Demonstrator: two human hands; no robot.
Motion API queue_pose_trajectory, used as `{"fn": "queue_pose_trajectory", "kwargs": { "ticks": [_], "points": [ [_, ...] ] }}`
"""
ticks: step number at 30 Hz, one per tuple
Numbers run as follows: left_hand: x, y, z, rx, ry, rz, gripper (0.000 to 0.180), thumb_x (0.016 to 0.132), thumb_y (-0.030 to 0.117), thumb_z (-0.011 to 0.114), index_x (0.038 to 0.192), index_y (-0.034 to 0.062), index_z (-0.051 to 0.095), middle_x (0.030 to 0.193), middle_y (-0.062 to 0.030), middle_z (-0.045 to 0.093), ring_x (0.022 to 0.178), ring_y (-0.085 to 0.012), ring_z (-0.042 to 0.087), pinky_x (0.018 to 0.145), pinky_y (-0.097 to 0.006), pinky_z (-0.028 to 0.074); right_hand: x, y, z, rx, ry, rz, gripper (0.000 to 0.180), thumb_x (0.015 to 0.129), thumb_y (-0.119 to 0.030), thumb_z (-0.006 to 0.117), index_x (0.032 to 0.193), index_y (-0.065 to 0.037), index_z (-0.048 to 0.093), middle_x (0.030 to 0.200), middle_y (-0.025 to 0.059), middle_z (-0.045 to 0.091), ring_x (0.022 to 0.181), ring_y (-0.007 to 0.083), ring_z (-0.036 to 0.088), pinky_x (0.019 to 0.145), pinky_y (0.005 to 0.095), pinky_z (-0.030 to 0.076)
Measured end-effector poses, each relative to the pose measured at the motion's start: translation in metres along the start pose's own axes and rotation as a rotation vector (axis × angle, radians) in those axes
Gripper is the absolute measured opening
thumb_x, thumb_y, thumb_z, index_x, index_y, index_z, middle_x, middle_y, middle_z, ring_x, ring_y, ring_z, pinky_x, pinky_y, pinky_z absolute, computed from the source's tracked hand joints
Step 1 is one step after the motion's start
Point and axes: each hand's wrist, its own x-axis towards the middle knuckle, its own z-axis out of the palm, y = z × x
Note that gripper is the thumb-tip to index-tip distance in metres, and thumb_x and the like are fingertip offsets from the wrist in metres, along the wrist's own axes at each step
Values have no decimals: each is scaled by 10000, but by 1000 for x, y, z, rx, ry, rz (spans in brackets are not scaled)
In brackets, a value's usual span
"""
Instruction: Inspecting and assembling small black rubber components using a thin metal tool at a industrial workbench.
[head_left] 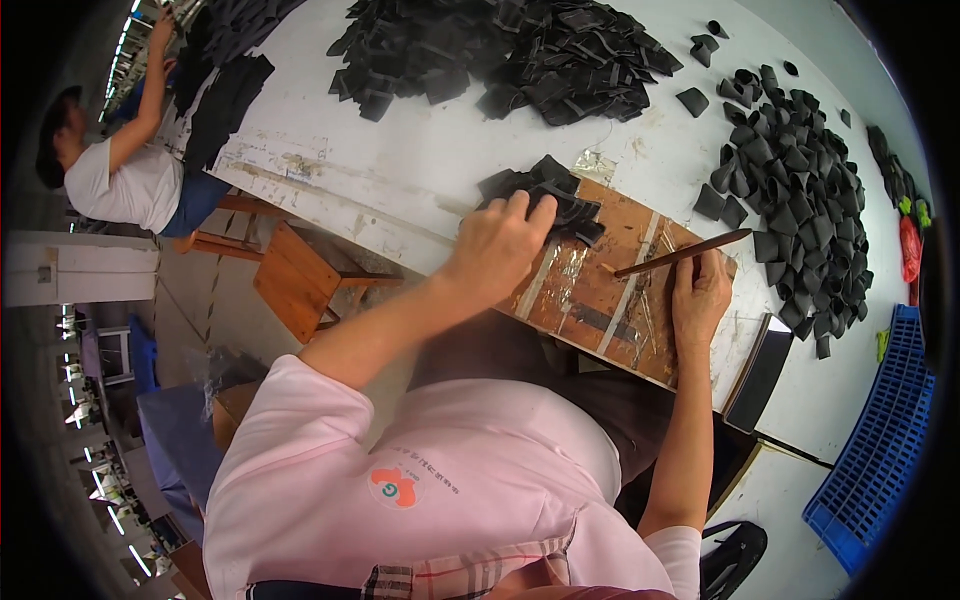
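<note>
My left hand (505, 240) is at a small heap of black fabric pieces (548, 180), its fingers curled down onto the near side of the heap. They seem to pinch one piece, though the fingertips are partly hidden. A brown pointed wooden stick (690, 252) is gripped in my right hand (703, 290), lying across the curled fingers, with its narrow tip toward the left. Beneath it lies a worn brown board (590, 310) with strips of clear tape, at the table's near edge. The heap overlaps the board's far left corner.
Large piles of flat black pieces (580, 60) cover the far table (400, 165). Folded black pieces (800, 200) are heaped on the right, beyond a blue plastic crate (875, 430). On the left stand a wooden stool (295, 280) and another person (125, 180) at work.
</note>
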Motion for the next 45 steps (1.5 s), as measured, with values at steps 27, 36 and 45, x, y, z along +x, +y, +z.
{"fn": "queue_pose_trajectory", "kwargs": {
  "ticks": [27,36,45],
  "points": [
    [2,7,-20,-245,-30,-120,237,690,89,637,899,16,551,874,-126,541,828,-283,535,713,-361,446,-4,6,4,-18,43,-39,93,801,-119,549,815,-29,572,755,110,582,689,274,556,649,331,421],
    [-3,4,-10,-224,411,9,126,664,-18,618,778,31,601,894,-95,548,802,-252,541,654,-325,460,-13,5,-2,112,167,-93,98,799,-110,573,790,-12,571,702,95,571,627,214,551,581,293,423],
    [-18,27,-15,-366,521,476,229,601,-27,635,815,54,630,1004,-122,530,878,-278,527,672,-317,476,-44,-96,-29,1251,-311,622,201,830,-174,579,836,26,597,675,20,573,572,68,512,502,191,394]
  ]
}}
